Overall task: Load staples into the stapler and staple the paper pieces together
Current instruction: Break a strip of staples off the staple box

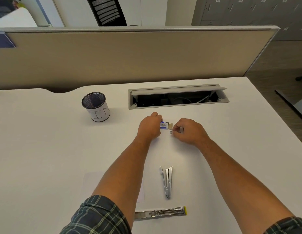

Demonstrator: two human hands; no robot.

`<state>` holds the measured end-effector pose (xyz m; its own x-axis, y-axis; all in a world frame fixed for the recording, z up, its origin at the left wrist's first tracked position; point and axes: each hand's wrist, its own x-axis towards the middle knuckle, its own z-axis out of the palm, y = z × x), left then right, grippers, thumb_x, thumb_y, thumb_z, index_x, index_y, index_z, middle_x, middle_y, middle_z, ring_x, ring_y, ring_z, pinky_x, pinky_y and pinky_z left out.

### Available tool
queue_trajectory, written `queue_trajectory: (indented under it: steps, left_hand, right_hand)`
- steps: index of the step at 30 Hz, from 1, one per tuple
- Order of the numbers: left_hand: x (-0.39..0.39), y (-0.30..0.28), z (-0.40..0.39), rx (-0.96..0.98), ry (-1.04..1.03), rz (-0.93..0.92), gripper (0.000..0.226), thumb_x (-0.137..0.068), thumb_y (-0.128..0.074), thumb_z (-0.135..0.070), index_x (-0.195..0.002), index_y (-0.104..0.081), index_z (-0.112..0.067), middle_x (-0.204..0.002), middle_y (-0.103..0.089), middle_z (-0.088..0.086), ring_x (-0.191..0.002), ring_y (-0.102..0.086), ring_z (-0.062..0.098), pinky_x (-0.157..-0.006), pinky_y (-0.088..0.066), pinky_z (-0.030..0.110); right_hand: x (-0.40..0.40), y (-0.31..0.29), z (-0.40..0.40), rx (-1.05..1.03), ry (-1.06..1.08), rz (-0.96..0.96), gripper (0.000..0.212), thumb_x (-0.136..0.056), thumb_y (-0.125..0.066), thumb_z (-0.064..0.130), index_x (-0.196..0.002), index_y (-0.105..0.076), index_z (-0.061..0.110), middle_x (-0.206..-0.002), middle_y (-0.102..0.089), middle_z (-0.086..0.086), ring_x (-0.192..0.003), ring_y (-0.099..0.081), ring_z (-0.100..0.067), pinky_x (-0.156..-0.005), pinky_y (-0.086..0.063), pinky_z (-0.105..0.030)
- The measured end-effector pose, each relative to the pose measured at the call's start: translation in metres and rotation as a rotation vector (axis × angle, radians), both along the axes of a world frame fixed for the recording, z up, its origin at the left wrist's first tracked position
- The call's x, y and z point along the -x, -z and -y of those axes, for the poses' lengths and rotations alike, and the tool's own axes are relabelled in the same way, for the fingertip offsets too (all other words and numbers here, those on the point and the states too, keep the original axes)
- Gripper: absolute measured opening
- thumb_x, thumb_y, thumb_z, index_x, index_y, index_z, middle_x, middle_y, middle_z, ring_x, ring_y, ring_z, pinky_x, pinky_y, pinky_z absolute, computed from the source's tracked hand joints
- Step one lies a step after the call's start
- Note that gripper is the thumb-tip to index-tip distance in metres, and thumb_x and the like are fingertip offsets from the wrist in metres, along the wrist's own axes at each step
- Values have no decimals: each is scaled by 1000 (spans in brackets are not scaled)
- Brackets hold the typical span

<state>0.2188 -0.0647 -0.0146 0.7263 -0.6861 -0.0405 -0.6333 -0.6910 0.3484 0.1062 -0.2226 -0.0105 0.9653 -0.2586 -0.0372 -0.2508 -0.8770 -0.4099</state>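
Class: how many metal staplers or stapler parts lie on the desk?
2: an opened stapler lies between the forearms, and a long yellow-tipped piece lies nearer the person, by the left sleeve. None seems hidden.

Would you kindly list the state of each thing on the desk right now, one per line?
staple box: open, held by the left hand
staple strip: out of the box, pinched by the right hand
silver stapler: opened in a V, lying untouched
second stapler: lying flat near the desk's edge, untouched
paper: flat, partly under the left forearm
mesh cup: upright
cable hatch: lid open
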Motion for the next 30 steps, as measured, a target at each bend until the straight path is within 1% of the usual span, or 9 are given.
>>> queue_trajectory:
  steps: [2,4,9,12,16,18,20,25,30]
  left_hand:
    - [0,0,0,-3,3,2,41,-88,-75,-25,-126,-62,-18,-121,-60,5,-102,-63,24,-84,-55,26]
    - [0,1,-1,-5,2,2,41,-88,-75,-25,-125,-62,-18,-121,-60,5,-102,-63,24,-85,-56,27]
    - [0,1,-1,1,2,9,40,-87,-76,-26,-123,-62,-18,-119,-60,5,-100,-64,23,-84,-57,27]
    - [0,0,0,-9,2,-2,42,-86,-76,-26,-125,-62,-19,-120,-60,5,-101,-64,24,-84,-56,27]
    - [1,0,-1,-10,2,3,42,-86,-76,-26,-125,-62,-19,-120,-60,5,-100,-64,24,-84,-56,27]
    - [1,-1,-1,-8,5,11,41,-86,-76,-25,-124,-62,-18,-119,-60,6,-100,-64,23,-84,-56,29]
    - [1,-2,-1,-7,7,21,40,-86,-76,-25,-123,-62,-18,-118,-60,6,-98,-64,22,-83,-57,29]
    - [1,-3,0,-9,1,13,41,-87,-76,-25,-125,-61,-18,-119,-59,6,-99,-63,24,-86,-55,29]
    - [0,-2,0,3,-2,8,40,-88,-76,-20,-125,-62,-15,-121,-59,7,-99,-62,24,-88,-53,30]
  right_hand:
    - [-1,-1,-2,60,-21,-7,30,-87,-73,45,-105,-77,21,-101,-69,4,-86,-60,-15,-64,-41,-23]
    - [-3,-1,-3,81,-38,-25,31,-88,-73,45,-107,-76,20,-103,-69,3,-86,-59,-15,-61,-35,-20]
    - [-6,0,-6,71,-64,-45,21,-91,-71,33,-103,-75,16,-104,-70,-2,-86,-62,-18,-71,-50,-28]
    - [-7,0,-8,47,-65,-54,16,-88,-71,30,-97,-74,16,-101,-71,-3,-82,-62,-18,-72,-54,-31]
    - [-8,1,-5,-102,26,31,17,-88,-75,24,-99,-75,12,-97,-75,-6,-77,-66,-16,-70,-57,-26]
    - [-11,0,-6,-142,78,92,15,-86,-75,23,-97,-75,12,-91,-77,-5,-70,-67,-14,-69,-61,-29]
    - [-15,-1,-8,-136,114,124,15,-86,-75,24,-96,-76,13,-87,-78,-5,-67,-66,-11,-69,-61,-31]
    - [-24,1,-18,-99,121,79,28,-96,-68,32,-112,-77,12,-99,-78,-8,-75,-72,-20,-77,-62,-32]
    - [-25,1,-22,-99,120,84,28,-97,-68,33,-112,-76,12,-101,-78,-10,-76,-72,-21,-80,-62,-36]
